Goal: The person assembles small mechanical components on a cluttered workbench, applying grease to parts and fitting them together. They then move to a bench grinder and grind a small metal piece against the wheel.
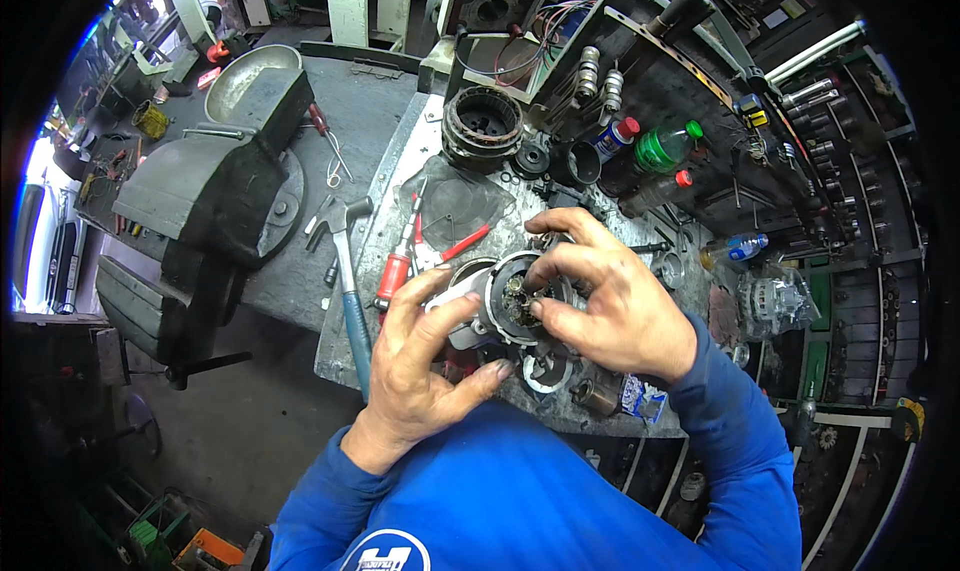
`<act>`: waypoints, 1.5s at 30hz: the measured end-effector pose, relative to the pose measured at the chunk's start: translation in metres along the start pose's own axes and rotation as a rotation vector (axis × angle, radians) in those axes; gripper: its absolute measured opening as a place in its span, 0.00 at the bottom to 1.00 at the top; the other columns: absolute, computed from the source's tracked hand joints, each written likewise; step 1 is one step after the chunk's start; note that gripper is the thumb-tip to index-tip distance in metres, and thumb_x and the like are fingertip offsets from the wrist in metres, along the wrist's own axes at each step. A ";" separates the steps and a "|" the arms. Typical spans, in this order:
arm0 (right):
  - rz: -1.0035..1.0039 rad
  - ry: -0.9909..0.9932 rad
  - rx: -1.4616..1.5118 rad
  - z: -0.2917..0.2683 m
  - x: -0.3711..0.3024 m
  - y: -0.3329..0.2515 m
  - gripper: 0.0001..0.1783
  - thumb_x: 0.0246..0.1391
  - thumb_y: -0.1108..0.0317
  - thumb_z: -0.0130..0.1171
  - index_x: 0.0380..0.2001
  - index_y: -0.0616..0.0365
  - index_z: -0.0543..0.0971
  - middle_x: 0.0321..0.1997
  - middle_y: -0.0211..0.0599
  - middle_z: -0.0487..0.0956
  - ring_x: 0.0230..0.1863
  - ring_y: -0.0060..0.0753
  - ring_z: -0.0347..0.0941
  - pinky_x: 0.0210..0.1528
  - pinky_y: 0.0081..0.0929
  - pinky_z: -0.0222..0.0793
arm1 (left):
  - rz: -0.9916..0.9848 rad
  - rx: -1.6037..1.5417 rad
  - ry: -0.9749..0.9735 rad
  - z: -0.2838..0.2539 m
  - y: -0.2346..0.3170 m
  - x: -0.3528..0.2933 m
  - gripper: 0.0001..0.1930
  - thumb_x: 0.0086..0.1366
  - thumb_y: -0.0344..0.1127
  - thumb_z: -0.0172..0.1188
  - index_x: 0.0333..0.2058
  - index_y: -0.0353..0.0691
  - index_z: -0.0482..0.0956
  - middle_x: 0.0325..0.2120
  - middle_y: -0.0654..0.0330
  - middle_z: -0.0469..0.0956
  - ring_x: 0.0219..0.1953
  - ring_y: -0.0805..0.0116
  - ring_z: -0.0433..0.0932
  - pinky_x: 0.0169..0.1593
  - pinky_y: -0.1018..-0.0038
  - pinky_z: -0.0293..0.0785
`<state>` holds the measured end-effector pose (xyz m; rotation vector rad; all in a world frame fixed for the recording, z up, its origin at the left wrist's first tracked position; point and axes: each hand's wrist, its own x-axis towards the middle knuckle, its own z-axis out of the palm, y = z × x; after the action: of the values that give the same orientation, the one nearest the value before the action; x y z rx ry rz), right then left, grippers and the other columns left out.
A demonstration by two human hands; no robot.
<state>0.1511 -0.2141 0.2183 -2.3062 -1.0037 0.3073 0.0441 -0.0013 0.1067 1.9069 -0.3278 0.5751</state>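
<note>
A round grey metal motor housing point(492, 313) sits in front of me over the bench, its dark inside facing up. My left hand point(412, 371) grips its left side, fingers along the wall and thumb apart below. My right hand point(615, 301) reaches over from the right, thumb and index finger pinched together at the inner parts point(517, 299). What the pinch holds is hidden or too small to make out. Left of the housing lie a red-handled screwdriver point(394, 273), red-handled pliers point(466, 243) and a hammer point(352, 306) with a blue-green handle. A white-edged ring point(547, 371) lies just below.
A big dark bench vise point(190, 196) stands at the left. Behind the housing are a round wound metal core point(482, 126), a spray can point(613, 139), a green-capped bottle point(668, 149) and a red-capped bottle point(655, 193). A plastic-wrapped part point(775, 299) lies at the right, near racks of sockets.
</note>
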 end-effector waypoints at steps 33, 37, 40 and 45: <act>-0.205 0.110 -0.617 0.009 -0.053 0.004 0.32 0.52 0.37 0.71 0.43 0.57 0.88 0.75 0.46 0.70 0.81 0.64 0.53 0.78 0.72 0.46 | -0.078 0.755 -0.281 0.002 0.079 0.009 0.38 0.49 0.58 0.79 0.54 0.40 0.84 0.77 0.38 0.55 0.80 0.27 0.44 0.73 0.23 0.40; -0.198 0.086 -0.253 0.007 -0.052 0.008 0.29 0.47 0.41 0.78 0.42 0.53 0.90 0.75 0.48 0.69 0.81 0.68 0.52 0.78 0.73 0.45 | -0.086 0.608 -0.149 -0.025 0.065 -0.013 0.43 0.50 0.51 0.81 0.62 0.40 0.77 0.76 0.31 0.53 0.79 0.26 0.48 0.73 0.29 0.49; -0.183 0.040 -0.026 0.014 -0.044 0.012 0.26 0.49 0.41 0.78 0.43 0.46 0.91 0.77 0.51 0.65 0.81 0.73 0.50 0.79 0.71 0.44 | -0.149 0.537 -0.073 -0.040 0.048 -0.032 0.44 0.50 0.47 0.82 0.65 0.39 0.74 0.74 0.24 0.52 0.76 0.26 0.55 0.75 0.40 0.55; 0.006 -0.023 -0.461 0.025 -0.034 0.001 0.38 0.54 0.27 0.66 0.65 0.27 0.81 0.86 0.50 0.49 0.85 0.71 0.38 0.77 0.82 0.35 | -0.232 0.415 -0.115 -0.045 0.033 -0.050 0.44 0.48 0.44 0.83 0.64 0.38 0.75 0.74 0.24 0.53 0.76 0.29 0.56 0.75 0.44 0.57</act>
<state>0.1177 -0.2284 0.1974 -2.7192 -1.1759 0.1099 -0.0250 0.0256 0.1200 2.3444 -0.0575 0.3988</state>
